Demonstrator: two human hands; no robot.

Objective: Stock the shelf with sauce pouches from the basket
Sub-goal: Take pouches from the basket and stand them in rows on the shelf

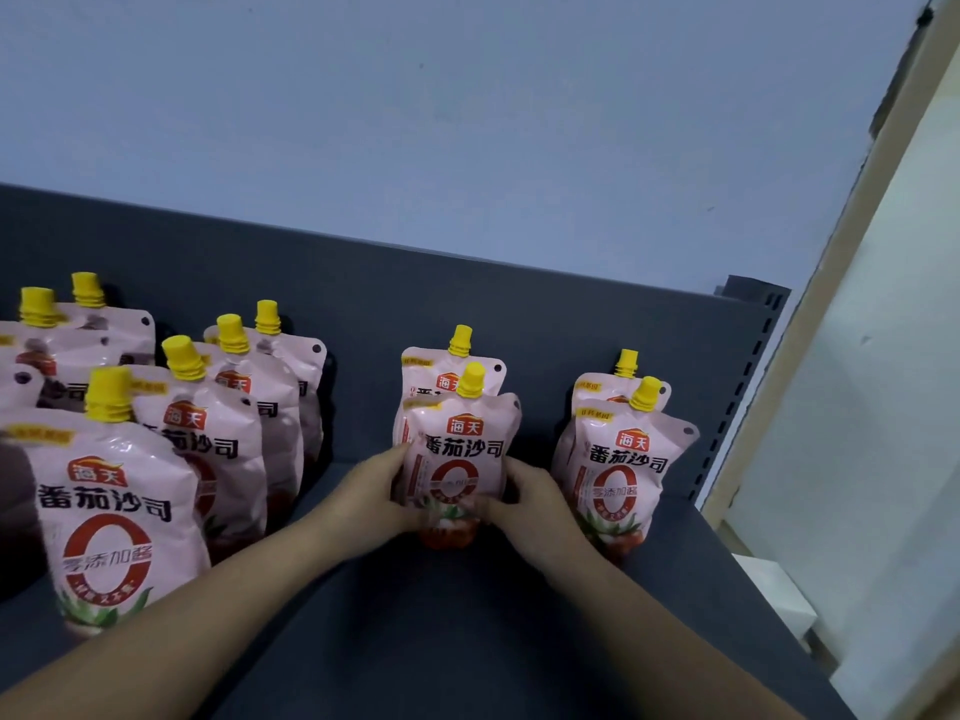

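Note:
A pink sauce pouch with a yellow cap (460,459) stands upright on the dark grey shelf (467,615), in the middle row. My left hand (376,493) grips its left side and my right hand (527,493) grips its right side near the bottom. Right behind it stands another pouch (441,366). To the right, two pouches (621,470) stand one behind the other. Several more pouches (114,511) fill rows on the left. The basket is out of view.
The shelf's grey back panel (363,283) rises behind the pouches, with a blue-grey wall (467,122) above. A slotted upright (743,397) ends the shelf at the right, beside a pale wall (857,407). Bare shelf lies in front of the middle row.

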